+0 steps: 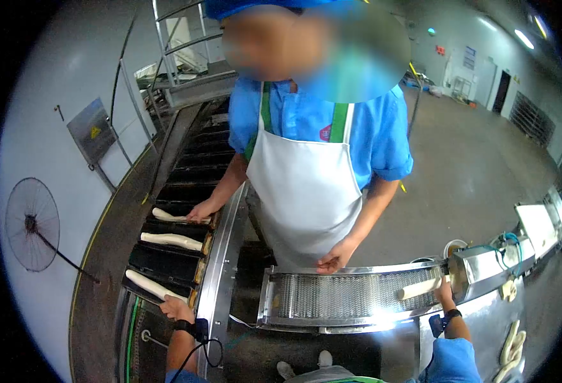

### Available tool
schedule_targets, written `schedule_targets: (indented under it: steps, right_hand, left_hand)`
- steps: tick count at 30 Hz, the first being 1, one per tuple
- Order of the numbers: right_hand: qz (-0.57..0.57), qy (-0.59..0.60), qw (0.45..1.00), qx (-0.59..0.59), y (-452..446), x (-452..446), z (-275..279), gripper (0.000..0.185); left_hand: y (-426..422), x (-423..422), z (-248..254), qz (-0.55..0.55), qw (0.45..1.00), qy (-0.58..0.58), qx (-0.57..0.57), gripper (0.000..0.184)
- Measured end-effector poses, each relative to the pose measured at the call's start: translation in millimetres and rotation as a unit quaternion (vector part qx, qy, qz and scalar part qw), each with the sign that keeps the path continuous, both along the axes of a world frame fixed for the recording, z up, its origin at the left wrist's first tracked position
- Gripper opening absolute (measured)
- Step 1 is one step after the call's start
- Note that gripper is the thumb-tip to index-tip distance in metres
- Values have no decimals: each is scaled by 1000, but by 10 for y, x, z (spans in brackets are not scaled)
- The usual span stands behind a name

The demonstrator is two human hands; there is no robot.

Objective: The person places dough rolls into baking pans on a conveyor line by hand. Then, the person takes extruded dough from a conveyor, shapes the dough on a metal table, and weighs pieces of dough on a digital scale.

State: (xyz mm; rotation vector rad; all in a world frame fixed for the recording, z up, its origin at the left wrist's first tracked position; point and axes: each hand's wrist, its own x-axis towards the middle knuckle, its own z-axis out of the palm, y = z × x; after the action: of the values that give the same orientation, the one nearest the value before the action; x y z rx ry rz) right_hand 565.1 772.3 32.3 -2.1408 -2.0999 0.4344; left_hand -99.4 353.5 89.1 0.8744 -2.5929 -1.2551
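Note:
My left hand [176,309] is closed around the near end of a long pale dough roll [148,285], which lies slanted over a black baking tray mould on the left line. At the right, my right hand [445,292] grips the end of another dough roll [418,289] on the metal mesh conveyor [332,297]. Further up the tray line lies a dough roll [171,240] in its own slot. Beyond it, the co-worker's hand [203,210] touches a dough roll [166,215].
A co-worker in a white apron [303,185] stands across the conveyor, one hand [337,256] near its rim. A metal rail [220,268] edges the black trays [159,260]. Dough pieces [513,345] lie on the table at right, near a steel machine [485,271]. A fan [32,223] stands left.

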Motion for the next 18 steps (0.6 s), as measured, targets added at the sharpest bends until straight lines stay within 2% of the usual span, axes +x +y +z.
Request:
schedule_targets:
  steps: [2,3,4,6,7,8,9,10,11,12,13,15,16,17,18]
  right_hand:
    - [31,-30,999,9,-2,13,-10,54]
    - [41,-58,997,23,53,59,-114,54]
    - [50,-89,994,39,127,122,-198,54]
    - [42,-155,986,53,139,98,-247,40]
    - [68,-177,980,55,106,137,-199,36]
    - [94,-198,974,58,-55,42,-1,32]
    - [84,-236,967,42,-136,-89,92,32]
    - [80,-279,957,24,-183,-142,148,32]
    - [76,-279,952,96,-60,80,-331,38]
    - [104,-316,941,62,-136,8,-304,42]
    - [165,-325,929,61,-278,12,-262,42]
    - [254,-350,900,49,-509,-9,43,42]
    - [284,-317,904,46,-579,-78,175,36]
    - [313,-284,905,42,-579,-120,287,30]
    - [324,-290,900,35,-553,-142,352,30]
  left_hand:
    - [-42,-56,-95,34,999,15,-38,43]
    - [1,81,80,25,999,8,-33,43]
    - [-7,77,33,33,999,3,-31,43]
    - [-9,73,28,73,995,58,-37,40]
    - [-80,264,50,-10,990,138,-26,38]
    - [-117,199,47,41,991,94,-83,35]
    - [-134,107,-12,51,985,116,-115,32]
    - [-221,104,-18,25,994,71,-84,29]
    - [-430,132,-127,-115,926,131,-335,28]
    - [-532,54,-212,-145,887,139,-416,28]
    - [-582,40,-205,-123,900,132,-397,29]
    - [-681,58,-229,12,962,108,-250,31]
    - [-646,20,-243,50,970,103,-213,32]
    - [-530,116,36,62,986,45,-150,34]
    - [-593,174,34,21,993,12,-115,36]
